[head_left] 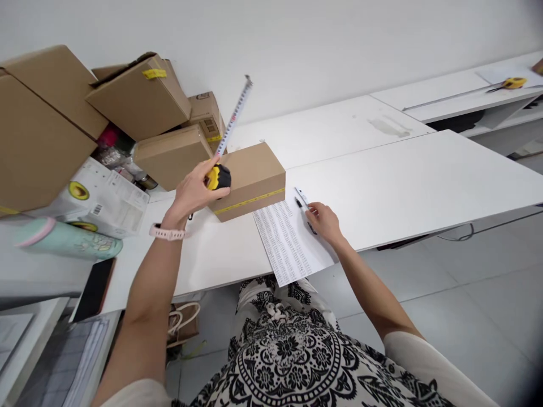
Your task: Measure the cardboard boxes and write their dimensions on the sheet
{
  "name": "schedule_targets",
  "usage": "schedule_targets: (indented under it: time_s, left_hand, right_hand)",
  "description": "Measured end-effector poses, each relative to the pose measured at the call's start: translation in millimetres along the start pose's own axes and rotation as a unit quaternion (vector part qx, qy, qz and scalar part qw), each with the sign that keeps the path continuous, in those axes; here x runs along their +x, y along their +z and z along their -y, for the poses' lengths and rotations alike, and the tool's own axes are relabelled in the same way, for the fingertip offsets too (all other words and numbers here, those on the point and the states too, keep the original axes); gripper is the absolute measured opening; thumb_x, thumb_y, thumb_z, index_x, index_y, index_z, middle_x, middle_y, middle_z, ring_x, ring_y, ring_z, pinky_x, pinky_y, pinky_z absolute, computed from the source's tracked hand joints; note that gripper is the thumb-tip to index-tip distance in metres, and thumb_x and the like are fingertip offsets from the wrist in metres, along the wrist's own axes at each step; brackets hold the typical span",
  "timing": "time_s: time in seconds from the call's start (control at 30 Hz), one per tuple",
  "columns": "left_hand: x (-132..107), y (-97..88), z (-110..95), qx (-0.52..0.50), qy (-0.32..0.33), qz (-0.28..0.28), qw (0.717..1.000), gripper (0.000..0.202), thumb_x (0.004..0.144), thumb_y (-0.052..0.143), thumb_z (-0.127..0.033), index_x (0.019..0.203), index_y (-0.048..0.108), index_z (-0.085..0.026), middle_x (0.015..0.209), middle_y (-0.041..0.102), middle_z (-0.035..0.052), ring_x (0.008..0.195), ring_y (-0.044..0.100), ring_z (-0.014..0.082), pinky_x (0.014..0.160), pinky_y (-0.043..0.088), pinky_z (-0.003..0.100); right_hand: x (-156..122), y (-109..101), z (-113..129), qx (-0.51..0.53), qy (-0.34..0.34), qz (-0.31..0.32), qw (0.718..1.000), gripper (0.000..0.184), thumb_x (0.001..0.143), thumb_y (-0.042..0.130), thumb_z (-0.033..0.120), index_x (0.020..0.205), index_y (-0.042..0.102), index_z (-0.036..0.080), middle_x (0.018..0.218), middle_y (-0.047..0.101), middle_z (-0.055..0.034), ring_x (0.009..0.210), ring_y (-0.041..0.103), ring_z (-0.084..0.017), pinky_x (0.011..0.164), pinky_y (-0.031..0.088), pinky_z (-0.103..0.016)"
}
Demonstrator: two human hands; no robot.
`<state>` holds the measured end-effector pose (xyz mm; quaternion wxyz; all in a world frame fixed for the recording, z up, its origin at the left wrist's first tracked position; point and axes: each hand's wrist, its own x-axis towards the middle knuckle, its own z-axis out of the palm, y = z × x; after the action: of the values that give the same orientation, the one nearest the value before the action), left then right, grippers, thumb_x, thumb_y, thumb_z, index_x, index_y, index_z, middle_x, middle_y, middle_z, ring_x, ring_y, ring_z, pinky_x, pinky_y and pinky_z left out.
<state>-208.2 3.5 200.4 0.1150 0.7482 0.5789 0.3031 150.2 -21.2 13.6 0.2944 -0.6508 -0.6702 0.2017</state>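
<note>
My left hand [195, 192] is closed around a yellow and black tape measure [219, 177]. Its blade [232, 121] sticks out up and to the right, the hooked end in the air. Just under and beyond that hand, a closed brown cardboard box [254, 169] with yellow tape along its side lies on the white table [382, 186]. My right hand [324, 222] has its fingers pinched on a pen [299, 203] over a printed sheet of paper [283, 249]. The sheet hangs slightly past the table's front edge. A second slim, pale item lies beside the pen.
Several cardboard boxes [139, 96] are piled at the left against the wall. A white avocado-print carton [102, 195], a mint green bottle [72, 240] and a dark phone [97, 285] are at the near left. Another tape measure [514, 83] rests on the far right shelf.
</note>
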Motion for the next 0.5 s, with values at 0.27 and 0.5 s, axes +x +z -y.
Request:
schedule_targets:
  time_s: [0.27,0.5]
  left_hand:
    - [63,19.8,20,0.089,0.01,0.102,0.991,0.102,0.051,0.093,-0.035,0.143,0.052,-0.015,0.123,0.069,0.0151,0.117,0.062,0.0429,0.103,0.044,0.065]
    - [32,35.5,-17,0.021,0.093,-0.003,0.995,0.075,0.073,0.084,-0.038,0.133,0.053,-0.005,0.141,0.059,0.0144,0.138,0.043,0.0391,0.116,0.024,0.071]
  right_hand:
    - [-9,-1,11,-0.058,0.022,0.027,0.998,0.032,0.096,0.05,0.041,0.117,0.061,0.02,0.112,0.071,-0.0129,0.107,0.06,-0.031,0.082,0.048,-0.041]
    - [13,7,28,-0.119,0.058,0.074,0.988,0.019,0.096,0.051,0.032,0.104,0.063,0.018,0.113,0.07,-0.0185,0.099,0.064,-0.032,0.076,0.047,-0.04]
